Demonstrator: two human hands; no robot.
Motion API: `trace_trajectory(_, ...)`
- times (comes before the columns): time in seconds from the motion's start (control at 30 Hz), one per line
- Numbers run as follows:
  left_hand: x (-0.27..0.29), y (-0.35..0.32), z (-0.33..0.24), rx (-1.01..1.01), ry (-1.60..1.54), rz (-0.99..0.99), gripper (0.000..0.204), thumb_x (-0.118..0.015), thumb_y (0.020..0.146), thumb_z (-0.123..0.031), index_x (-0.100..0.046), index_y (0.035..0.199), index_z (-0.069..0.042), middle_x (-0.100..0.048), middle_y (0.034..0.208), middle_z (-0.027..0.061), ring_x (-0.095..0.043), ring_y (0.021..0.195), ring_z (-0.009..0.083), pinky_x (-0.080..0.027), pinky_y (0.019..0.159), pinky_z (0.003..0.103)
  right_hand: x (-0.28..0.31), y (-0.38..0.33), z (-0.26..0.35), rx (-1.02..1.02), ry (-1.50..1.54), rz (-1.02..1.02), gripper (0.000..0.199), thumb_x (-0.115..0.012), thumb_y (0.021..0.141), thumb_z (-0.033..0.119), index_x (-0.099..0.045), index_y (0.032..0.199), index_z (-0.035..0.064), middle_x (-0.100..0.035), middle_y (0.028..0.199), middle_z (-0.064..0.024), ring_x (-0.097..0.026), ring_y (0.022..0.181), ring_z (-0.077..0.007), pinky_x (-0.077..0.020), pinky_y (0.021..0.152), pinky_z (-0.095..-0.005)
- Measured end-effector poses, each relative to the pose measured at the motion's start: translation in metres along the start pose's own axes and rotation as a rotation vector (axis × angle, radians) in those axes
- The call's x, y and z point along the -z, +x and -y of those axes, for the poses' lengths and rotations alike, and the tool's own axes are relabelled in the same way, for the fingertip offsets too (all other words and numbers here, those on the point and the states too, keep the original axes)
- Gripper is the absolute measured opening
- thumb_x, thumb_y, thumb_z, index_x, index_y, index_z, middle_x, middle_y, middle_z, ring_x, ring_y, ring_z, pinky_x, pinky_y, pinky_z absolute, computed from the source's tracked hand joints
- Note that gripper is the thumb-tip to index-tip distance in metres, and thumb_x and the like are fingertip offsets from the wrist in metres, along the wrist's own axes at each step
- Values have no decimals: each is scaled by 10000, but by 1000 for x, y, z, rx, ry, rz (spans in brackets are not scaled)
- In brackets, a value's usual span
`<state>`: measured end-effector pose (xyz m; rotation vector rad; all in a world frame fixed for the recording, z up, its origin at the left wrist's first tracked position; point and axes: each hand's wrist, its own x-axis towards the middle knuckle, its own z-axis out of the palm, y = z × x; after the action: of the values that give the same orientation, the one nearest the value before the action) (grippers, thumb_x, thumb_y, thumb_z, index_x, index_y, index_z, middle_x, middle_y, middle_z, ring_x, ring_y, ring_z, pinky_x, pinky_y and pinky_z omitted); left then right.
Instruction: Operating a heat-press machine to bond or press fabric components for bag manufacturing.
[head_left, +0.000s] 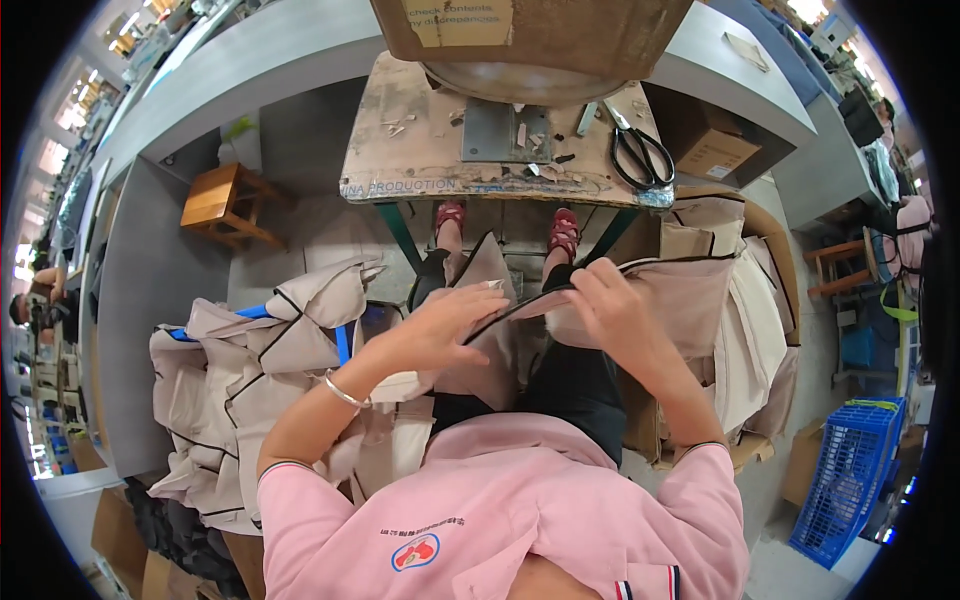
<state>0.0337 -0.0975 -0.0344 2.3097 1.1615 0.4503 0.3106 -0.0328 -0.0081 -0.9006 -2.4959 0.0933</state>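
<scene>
Beige cloth (692,292) — matt; stool (211,200) — wood.

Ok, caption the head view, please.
Left fingers open, right fingers pinching a dark-edged beige cloth before a table with scissors.

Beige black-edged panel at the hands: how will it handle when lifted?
Probably floppy: the beige panel droops below its held edge. Likely light: it looks thin, and the right hand pinches just its edge. The black edging may be stiffer, as it holds a smooth curve.
</scene>
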Motion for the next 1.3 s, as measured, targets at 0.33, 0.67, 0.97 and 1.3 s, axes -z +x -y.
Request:
trace_trajectory(0.33, -14, 46, -6, 301, -813, 203, 283, -580, 927, -49, -639, 1194, 20, -689, 1040, 44, -629, 1000, 138, -475, 945, 300, 41, 36, -24, -71, -3, -96, 194, -791, 782, 178, -658, 894, 91, -592, 822, -62, -645, 664, -265, -513, 585, -359)
trace_trajectory(0.67, 87, 97, 32, 281, -1121, -204, 165, -704, 944, -138, -648, 1058, -32, -654, 919, -30, -586, 826, 18, -478, 730, 191, 57, 100, -88, -366, 385, -122, 207, -811, 809, 115, -714, 922, -29, -679, 780, -64, -610, 644, -102, -486, 613, -273)
trace_trajectory(0.97, 110, 137, 56, 454, -1062, -354, 233, -729, 883, -93, -721, 1090, 12, -723, 998, 37, -658, 904, 105, -525, 813, 256, 37, 137, -119, -420, 388, -118, 269, -795, 829, 200, -733, 927, -42, -651, 668, -94, -595, 575, -139, -463, 551, -292)
trace_trajectory(1.3, 119, 141, 65, 493, -976, -459, 313, -763, 835, -116, -730, 1119, 11, -724, 1093, 72, -652, 982, 150, -524, 866, 287, 29, 153, -126, -493, 406, -51, 286, -787, 834, 215, -749, 977, -30, -693, 696, -168, -676, 613, -227, -516, 615, -334)
